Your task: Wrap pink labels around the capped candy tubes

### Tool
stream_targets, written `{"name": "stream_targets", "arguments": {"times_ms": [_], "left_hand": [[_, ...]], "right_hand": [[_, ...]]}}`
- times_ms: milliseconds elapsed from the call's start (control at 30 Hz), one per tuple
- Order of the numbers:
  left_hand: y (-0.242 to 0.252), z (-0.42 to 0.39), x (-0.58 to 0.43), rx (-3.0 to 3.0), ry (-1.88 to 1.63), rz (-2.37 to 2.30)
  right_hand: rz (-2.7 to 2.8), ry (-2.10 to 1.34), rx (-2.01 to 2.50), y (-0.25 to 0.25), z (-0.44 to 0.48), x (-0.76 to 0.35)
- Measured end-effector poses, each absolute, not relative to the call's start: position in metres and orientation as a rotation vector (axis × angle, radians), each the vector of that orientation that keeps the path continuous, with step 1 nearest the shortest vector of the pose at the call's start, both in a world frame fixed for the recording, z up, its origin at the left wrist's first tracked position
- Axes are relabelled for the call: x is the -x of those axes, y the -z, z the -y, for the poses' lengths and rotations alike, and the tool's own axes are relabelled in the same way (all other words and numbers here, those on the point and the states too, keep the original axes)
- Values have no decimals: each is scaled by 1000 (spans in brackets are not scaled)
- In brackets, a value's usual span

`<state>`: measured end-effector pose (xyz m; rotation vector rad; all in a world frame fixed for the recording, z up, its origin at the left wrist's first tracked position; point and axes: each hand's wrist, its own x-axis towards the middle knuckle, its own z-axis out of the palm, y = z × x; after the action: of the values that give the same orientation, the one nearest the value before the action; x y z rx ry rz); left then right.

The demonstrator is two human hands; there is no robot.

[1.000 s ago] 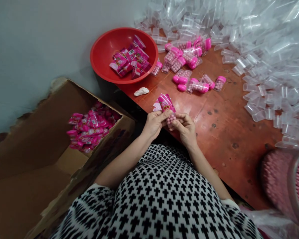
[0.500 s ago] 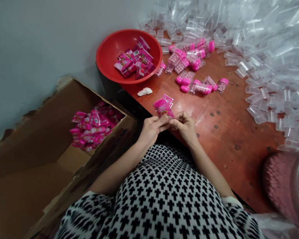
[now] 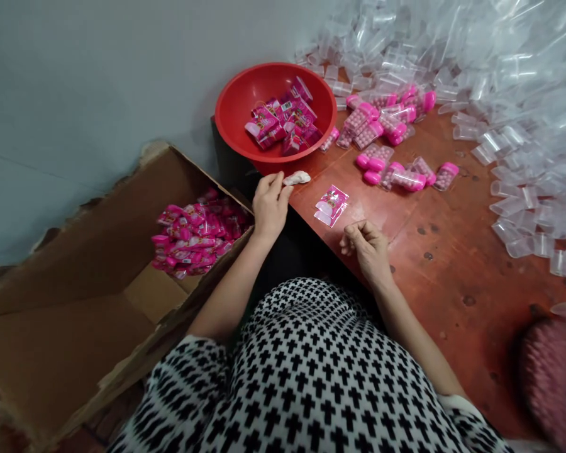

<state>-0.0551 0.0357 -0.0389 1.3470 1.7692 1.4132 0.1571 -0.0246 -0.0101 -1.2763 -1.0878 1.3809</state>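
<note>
My left hand (image 3: 268,206) reaches to the table's near left corner, and its fingertips close on the left end of a small white lump (image 3: 298,177). A flat pink packet (image 3: 331,204) lies loose on the red-brown table (image 3: 434,251), between my two hands and touching neither. My right hand (image 3: 365,246) rests at the table's front edge with its fingers curled in; nothing shows inside them.
A red bowl (image 3: 231,113) holds several pink packets. Capped tubes of pink pellets (image 3: 396,170) lie behind the packet. Clear empty tubes (image 3: 523,113) are heaped at the back and right. An open cardboard box (image 3: 99,270) at the left holds filled pink packets (image 3: 193,229). A container of pink pellets (image 3: 554,377) stands at the lower right.
Both hands held the pink packet together before. Now it lies on the table, my left hand has gone left to the white lump, and my right hand has drawn back.
</note>
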Motion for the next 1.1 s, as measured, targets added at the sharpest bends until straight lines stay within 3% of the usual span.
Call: {"name": "stream_targets", "arguments": {"times_ms": [133,333,600,1100], "left_hand": [[55,-72,53,-1655,-1139,-1967],[49,-56,53,-1795,-1156,-2029],[44,-25,-1,-2191,-807,-1746],[60,-30,-13,-2106,-1030,-1775]], "right_hand": [[1080,-1400,1294,11,28,-158],[1063,-1434,1299,13,29,-162],[1075,-1471,1277,13,27,-162],[1231,-1391,1229,0,9,-160]]}}
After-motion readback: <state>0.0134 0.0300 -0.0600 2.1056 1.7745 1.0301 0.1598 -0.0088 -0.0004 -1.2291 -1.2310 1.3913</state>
